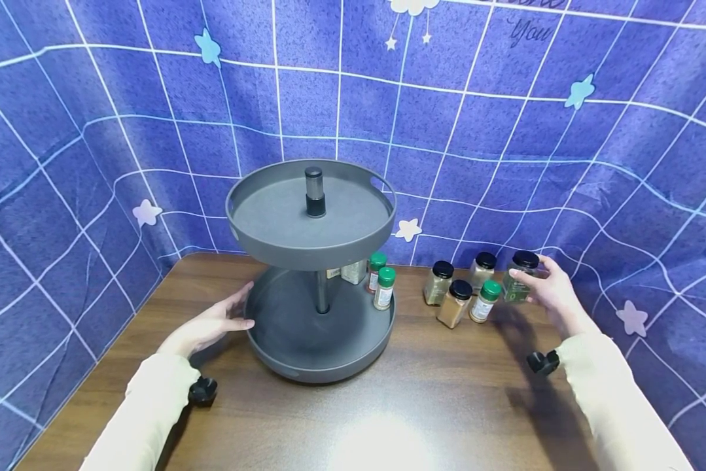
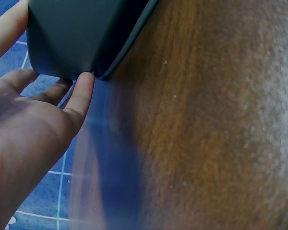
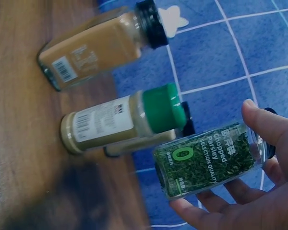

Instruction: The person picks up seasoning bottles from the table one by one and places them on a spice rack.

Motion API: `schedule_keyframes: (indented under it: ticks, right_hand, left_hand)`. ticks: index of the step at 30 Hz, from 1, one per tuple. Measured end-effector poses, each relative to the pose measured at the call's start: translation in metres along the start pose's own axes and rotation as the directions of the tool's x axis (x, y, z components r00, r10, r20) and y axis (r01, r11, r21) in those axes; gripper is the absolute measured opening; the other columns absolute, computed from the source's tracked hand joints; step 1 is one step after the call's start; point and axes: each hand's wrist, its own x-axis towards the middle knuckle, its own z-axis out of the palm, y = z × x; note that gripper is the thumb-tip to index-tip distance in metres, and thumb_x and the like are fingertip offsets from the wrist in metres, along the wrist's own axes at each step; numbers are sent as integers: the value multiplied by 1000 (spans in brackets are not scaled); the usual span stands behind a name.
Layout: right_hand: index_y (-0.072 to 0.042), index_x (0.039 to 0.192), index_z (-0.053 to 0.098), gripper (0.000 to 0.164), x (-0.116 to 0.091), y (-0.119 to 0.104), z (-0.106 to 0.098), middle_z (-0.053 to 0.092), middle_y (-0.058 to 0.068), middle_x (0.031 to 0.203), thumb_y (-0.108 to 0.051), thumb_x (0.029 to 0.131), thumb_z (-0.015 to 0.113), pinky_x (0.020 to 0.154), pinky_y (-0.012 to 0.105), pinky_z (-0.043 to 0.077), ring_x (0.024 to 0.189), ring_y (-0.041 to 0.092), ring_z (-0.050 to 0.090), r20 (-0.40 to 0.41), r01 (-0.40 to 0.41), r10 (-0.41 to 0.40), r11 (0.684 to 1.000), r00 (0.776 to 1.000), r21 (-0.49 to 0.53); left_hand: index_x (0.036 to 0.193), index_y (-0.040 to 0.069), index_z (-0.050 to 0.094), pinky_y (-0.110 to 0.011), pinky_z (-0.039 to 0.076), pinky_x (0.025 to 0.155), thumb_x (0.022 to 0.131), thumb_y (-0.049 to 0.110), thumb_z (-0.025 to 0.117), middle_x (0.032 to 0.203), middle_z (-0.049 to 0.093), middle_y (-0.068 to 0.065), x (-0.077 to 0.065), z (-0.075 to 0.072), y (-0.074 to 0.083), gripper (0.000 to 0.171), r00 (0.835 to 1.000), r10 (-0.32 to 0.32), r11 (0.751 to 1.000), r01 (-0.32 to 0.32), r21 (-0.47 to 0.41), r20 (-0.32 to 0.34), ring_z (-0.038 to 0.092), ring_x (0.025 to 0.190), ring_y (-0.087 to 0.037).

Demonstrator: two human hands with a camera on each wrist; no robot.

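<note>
In my head view, the left hand [image 1: 214, 324] has thumb and fingers spread at the left rim of the lower tray [image 1: 311, 343]; my right hand [image 1: 547, 291] is clamped on the chopped parsley jar [image 1: 514, 289], near the far right corner of the table [image 1: 464, 412]. My left wrist view shows parted fingertips [image 2: 87, 80] against the tray's outer wall. Through my right wrist view, thumb and fingers curl round the jar, beside a green-capped shaker [image 3: 110, 120].

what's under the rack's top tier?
Two green-capped jars on the lower tier, plus parts of more jars near the post. The top tier covers the latter's tops; anything farther back is hidden.
</note>
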Motion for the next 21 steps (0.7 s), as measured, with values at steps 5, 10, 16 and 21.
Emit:
schedule_keyframes:
  ticks: [5,10,16,21]
  right_hand:
    - [-30,108,46,34,1,-11,0,52,-17,85,-26,85,71,47,21,46,54,3,49,21,23,-22,999,1000,-26]
    - [-30,109,47,35,0,-25,2,52,-16,85,-24,85,71,46,21,46,51,3,46,24,38,-37,999,999,-34]
    - [-32,111,46,37,1,-37,4,52,-17,88,-27,85,71,50,22,48,65,1,52,27,47,-45,996,999,-72]
    - [-32,111,46,38,2,-46,5,54,-18,86,-27,84,72,50,21,48,61,2,52,36,54,-52,996,998,-65]
  left_hand:
    - [151,6,-3,-61,-2,110,89,4,61,157,-13,-14,0,0,0,89,1000,-2,1000,2,7,-4,-13,141,-40]
    - [151,6,-3,-61,-2,110,89,3,61,158,-12,-14,0,0,1,89,1000,-6,1000,6,1,-7,-12,141,-40]
    - [151,7,-3,-61,-2,110,89,5,62,158,-13,-13,-1,0,1,90,1000,-9,1000,9,-5,0,-13,141,-40]
    - [151,6,-3,-61,-2,109,89,6,61,157,-13,-14,-1,0,0,89,1000,-3,1000,3,-1,2,-14,141,-41]
